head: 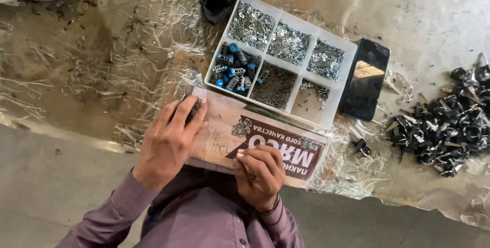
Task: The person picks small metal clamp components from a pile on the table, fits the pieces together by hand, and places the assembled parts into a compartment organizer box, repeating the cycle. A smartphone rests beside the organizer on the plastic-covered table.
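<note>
Item: small dark ridged metal cylinder [194,109], likely light, rigid and slippery, best pinched across its sides, gripped in the left hand [168,140] at the edge of the printed cardboard sheet [224,130]; right hand [260,171] pinching a tiny part, indistinct.

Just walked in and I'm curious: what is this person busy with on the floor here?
A person in a purple shirt sits over a flat printed cardboard piece. Their left hand grips a small dark metal part at the cardboard's corner, while the right hand pinches something tiny I cannot make out. Just beyond lies a white plastic compartment tray holding small silvery metal bits and blue-capped springs. A black phone lies beside it, and a heap of black parts sits to the right.
</note>
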The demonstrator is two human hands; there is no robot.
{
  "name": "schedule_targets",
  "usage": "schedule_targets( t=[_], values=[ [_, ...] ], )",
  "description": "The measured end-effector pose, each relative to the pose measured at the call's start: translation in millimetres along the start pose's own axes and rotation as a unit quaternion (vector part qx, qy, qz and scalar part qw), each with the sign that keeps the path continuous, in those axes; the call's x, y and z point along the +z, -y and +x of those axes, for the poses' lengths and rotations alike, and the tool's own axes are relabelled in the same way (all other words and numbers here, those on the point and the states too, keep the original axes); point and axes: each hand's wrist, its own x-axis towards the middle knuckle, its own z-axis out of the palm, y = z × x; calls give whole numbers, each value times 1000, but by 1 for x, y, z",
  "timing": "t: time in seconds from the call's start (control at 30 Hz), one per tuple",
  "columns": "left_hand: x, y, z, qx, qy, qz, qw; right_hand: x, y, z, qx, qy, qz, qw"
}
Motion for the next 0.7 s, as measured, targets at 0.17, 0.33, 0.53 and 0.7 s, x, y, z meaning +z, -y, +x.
schedule_targets(
  t=[0.17, 0.33, 0.53, 0.7],
  values=[
    [-5, -5, -5, 0, 28, 34, 999, -1, 4, -1, -5, 2, 8, 1000],
    [-8, -11, -6, 2, 27, 24, 999, -4, 7, -4, -7, -5, 6, 1000],
    [-16, -22, -5, -7, 37, 14, 999, -10, 12, -5, -6, -17, 10, 1000],
    [-16, -41, -8, -20, -3, -15, 1000, -22, 18, -5, -3, -15, 22, 1000]
  ],
)
